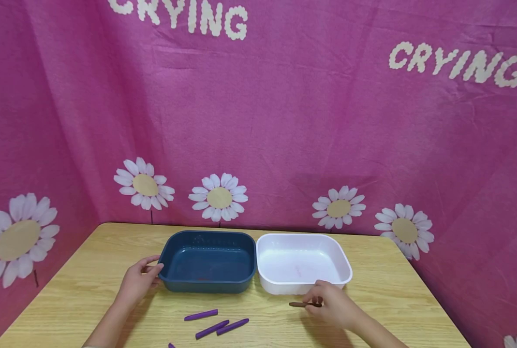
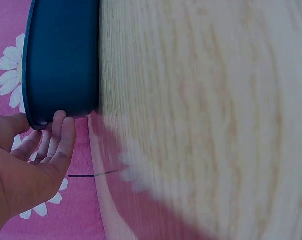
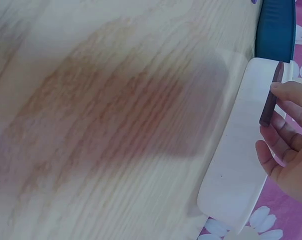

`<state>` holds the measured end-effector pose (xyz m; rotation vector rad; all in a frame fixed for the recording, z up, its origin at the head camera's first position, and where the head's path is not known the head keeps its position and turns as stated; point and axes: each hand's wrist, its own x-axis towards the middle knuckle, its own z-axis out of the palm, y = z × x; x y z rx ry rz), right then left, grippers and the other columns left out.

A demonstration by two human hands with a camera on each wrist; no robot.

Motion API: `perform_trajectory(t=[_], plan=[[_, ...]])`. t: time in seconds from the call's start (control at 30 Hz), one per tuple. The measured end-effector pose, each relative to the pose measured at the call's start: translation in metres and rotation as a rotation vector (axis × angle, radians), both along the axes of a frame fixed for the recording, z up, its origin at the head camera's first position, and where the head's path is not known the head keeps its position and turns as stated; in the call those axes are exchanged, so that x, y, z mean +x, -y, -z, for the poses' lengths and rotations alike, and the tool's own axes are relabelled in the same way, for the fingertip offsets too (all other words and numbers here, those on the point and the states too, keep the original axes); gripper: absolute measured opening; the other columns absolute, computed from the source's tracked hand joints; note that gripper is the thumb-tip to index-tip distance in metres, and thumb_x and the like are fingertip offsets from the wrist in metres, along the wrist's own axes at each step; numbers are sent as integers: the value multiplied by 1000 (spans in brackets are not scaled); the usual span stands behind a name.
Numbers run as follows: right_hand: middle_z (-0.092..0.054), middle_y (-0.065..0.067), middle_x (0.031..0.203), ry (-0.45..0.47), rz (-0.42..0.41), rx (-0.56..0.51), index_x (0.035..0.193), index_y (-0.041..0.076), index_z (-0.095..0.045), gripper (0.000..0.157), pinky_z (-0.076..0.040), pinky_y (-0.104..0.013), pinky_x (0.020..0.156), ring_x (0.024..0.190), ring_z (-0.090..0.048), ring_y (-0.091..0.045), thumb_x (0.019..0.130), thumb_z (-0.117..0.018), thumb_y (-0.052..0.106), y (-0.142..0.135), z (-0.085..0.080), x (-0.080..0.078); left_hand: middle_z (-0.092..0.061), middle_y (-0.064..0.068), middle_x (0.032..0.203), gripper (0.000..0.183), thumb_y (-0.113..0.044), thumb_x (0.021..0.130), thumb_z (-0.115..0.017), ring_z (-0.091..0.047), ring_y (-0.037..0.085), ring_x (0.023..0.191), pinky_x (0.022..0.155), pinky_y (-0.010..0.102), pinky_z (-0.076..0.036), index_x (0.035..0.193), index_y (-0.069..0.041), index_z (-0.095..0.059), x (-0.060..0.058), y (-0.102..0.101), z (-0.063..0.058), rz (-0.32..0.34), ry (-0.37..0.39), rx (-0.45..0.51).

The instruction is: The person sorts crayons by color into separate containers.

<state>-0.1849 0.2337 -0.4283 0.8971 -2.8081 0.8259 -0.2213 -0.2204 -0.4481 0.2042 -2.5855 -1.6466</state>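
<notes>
Wooden table (image 1: 88,290), head view: left hand (image 1: 138,282) steadies blue tray (image 1: 208,261); right hand (image 1: 334,304) pinches brown crayon (image 1: 302,304), near side of white tray (image 1: 303,263); purple crayons (image 1: 216,323) loose in front.
L wrist: fingers (image 2: 61,137) straight, braced against blue tray wall (image 2: 63,60).
R wrist: crayon (image 3: 270,95) pinched at fingertips beside white tray (image 3: 238,165).

On my head view, my left hand (image 1: 138,280) rests against the left end of the dark blue tub (image 1: 208,261), which sits touching the white tub (image 1: 303,261) on the wooden counter (image 1: 393,299). My right hand (image 1: 334,304) pinches a brown crayon (image 1: 302,304) just in front of the white tub. Three purple crayons (image 1: 216,323) lie near the front edge, between my arms.
</notes>
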Motion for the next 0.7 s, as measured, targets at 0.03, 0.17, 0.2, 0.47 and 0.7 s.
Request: perform_trajectory(t=[0.03, 0.17, 0.2, 0.47, 0.7], plan=[[-52, 12, 71, 0, 0, 3, 83, 17, -72, 8, -39, -16, 58, 67, -45, 2, 77, -74, 13, 1, -1, 0, -64, 21, 95, 43, -15, 95, -53, -65, 18, 67, 66, 32, -56, 131, 5, -45, 0, 0, 0, -1, 1, 0], [-51, 12, 70, -22, -6, 12, 82, 17, -71, 9, -39, -16, 58, 66, -44, 3, 75, -74, 11, 3, -3, -1, -64, 21, 95, 43, -16, 95, -53, -64, 17, 67, 65, 31, -56, 131, 6, -45, 0, 0, 0, 1, 0, 7], [-51, 12, 70, -30, -9, 15, 81, 17, -71, 9, -39, -16, 58, 66, -44, 3, 75, -74, 11, 3, -3, -1, -64, 21, 95, 43, -16, 95, -53, -64, 17, 67, 65, 31, -56, 131, 5, -45, 0, 0, -1, 0, 0, 8], [-52, 10, 70, -59, -14, 17, 78, 16, -69, 9, -40, -16, 58, 65, -45, 3, 74, -74, 10, 9, -8, -5, -64, 21, 95, 41, -14, 95, -52, -65, 17, 67, 66, 32, -57, 131, 6, -46, 0, 0, -1, -6, -11, 10], [-55, 8, 72, -75, -25, 33, 80, 14, -70, 7, -41, -17, 59, 66, -48, 1, 75, -74, 10, 14, -15, -10, -64, 25, 96, 45, -15, 94, -54, -65, 19, 68, 67, 34, -57, 131, 9, -44, 1, -1, -3, 15, -23, 19]])
